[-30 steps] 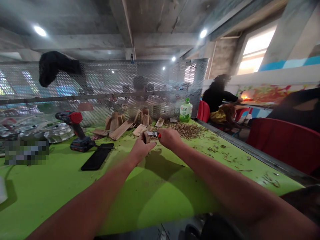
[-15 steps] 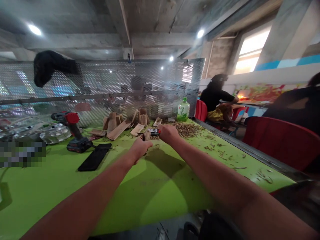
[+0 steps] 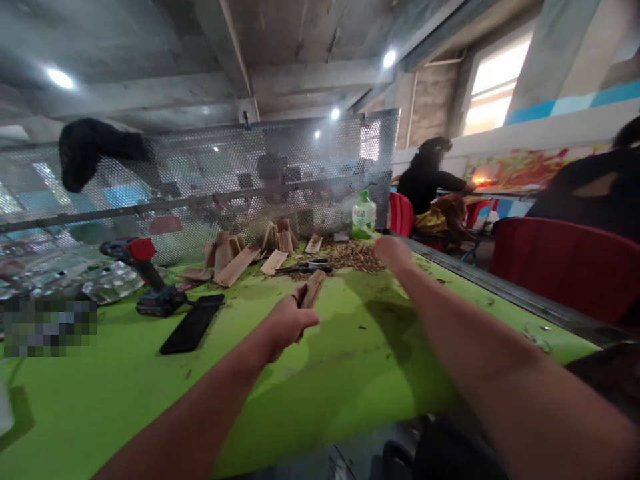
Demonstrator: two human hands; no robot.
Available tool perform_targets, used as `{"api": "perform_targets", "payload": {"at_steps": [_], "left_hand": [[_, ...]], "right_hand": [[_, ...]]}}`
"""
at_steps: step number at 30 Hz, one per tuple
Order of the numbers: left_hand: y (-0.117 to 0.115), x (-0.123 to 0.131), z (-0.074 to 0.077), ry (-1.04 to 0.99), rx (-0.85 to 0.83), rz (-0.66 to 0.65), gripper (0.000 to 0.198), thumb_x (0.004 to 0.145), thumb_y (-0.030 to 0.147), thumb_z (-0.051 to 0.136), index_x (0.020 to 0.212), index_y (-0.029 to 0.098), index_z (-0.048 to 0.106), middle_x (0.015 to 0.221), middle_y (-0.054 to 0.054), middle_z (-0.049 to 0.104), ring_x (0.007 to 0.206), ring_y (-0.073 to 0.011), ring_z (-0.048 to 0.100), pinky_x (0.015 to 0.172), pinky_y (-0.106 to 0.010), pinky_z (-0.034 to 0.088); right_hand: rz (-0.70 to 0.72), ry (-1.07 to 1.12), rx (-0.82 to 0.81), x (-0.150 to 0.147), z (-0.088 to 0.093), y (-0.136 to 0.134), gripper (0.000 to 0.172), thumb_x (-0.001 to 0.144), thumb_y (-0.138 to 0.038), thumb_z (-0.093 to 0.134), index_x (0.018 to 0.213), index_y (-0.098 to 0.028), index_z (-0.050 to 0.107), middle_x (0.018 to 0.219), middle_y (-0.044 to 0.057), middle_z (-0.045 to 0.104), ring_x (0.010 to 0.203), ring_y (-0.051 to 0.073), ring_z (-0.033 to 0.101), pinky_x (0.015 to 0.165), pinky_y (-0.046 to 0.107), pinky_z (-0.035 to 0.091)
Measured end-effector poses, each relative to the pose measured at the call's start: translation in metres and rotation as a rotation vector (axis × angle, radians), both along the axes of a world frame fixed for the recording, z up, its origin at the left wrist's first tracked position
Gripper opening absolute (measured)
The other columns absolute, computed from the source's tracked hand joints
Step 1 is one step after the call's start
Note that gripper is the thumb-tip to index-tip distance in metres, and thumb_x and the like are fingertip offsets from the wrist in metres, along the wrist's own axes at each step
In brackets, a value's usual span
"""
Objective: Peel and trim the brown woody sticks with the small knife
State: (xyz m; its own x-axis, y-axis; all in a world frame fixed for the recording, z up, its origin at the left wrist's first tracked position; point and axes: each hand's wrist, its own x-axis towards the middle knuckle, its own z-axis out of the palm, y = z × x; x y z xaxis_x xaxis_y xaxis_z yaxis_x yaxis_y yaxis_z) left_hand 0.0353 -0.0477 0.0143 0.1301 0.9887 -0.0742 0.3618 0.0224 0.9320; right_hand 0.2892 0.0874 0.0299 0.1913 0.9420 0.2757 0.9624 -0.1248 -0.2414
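My left hand [image 3: 289, 321] is closed round a short brown strip of wood [image 3: 313, 289], holding it tilted up over the green table, thumb along its near side. My right hand [image 3: 395, 255] is a closed, motion-blurred fist to the right of it, near the heap of shavings. From that fist a slim pale tool [image 3: 370, 232] with a reddish part points toward the bottle; its kind is too smeared to tell. Dark-handled pliers [image 3: 311, 267] lie on the table just beyond the wood strip. Behind them stand and lie several thin wooden pieces [image 3: 239, 264].
Brown shavings [image 3: 355, 255] lie around the pliers. A green-capped bottle [image 3: 364, 217] stands before the perforated metal screen [image 3: 310, 167]. At left are a cordless drill [image 3: 150, 273] and a black phone [image 3: 194, 324]. Two people sit to the right, near red chairs [image 3: 565, 267].
My right hand has swung right, away from the wood strip, taking the slim tool along. My left hand has come slightly nearer with the strip, and the pliers now show plainly.
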Motion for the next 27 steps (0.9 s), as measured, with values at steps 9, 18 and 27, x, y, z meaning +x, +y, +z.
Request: {"api": "perform_targets", "payload": {"at_steps": [9, 18, 27], "left_hand": [[0.029, -0.008, -0.012, -0.056, 0.099, 0.192, 0.033, 0.073, 0.023, 0.06, 0.105, 0.016, 0.065, 0.071, -0.003, 0.059, 0.057, -0.0129, 0.046, 0.05, -0.022, 0.037], [0.035, -0.008, -0.015, 0.034, 0.233, 0.236, 0.032, 0.07, 0.016, 0.059, 0.102, 0.017, 0.065, 0.075, -0.001, 0.061, 0.063, -0.0133, 0.049, 0.059, -0.024, 0.04], [0.036, -0.01, -0.015, 0.165, 0.29, 0.261, 0.04, 0.066, 0.018, 0.065, 0.106, 0.016, 0.063, 0.085, -0.006, 0.066, 0.075, -0.0186, 0.059, 0.07, -0.028, 0.045]], "right_hand": [[0.361, 0.01, 0.219, -0.079, -0.003, -0.017, 0.032, 0.088, -0.027, 0.048, 0.107, -0.021, 0.073, 0.096, 0.01, 0.074, 0.085, 0.021, 0.067, 0.069, 0.025, 0.041], [0.533, -0.212, 0.116, -0.115, -0.012, -0.048, 0.028, 0.086, -0.023, 0.049, 0.102, -0.021, 0.072, 0.095, 0.012, 0.075, 0.086, 0.023, 0.068, 0.072, 0.027, 0.043], [0.507, -0.238, 0.16, -0.104, -0.011, -0.043, 0.029, 0.086, -0.021, 0.049, 0.102, -0.02, 0.073, 0.093, 0.013, 0.074, 0.088, 0.025, 0.069, 0.074, 0.029, 0.045]]}}
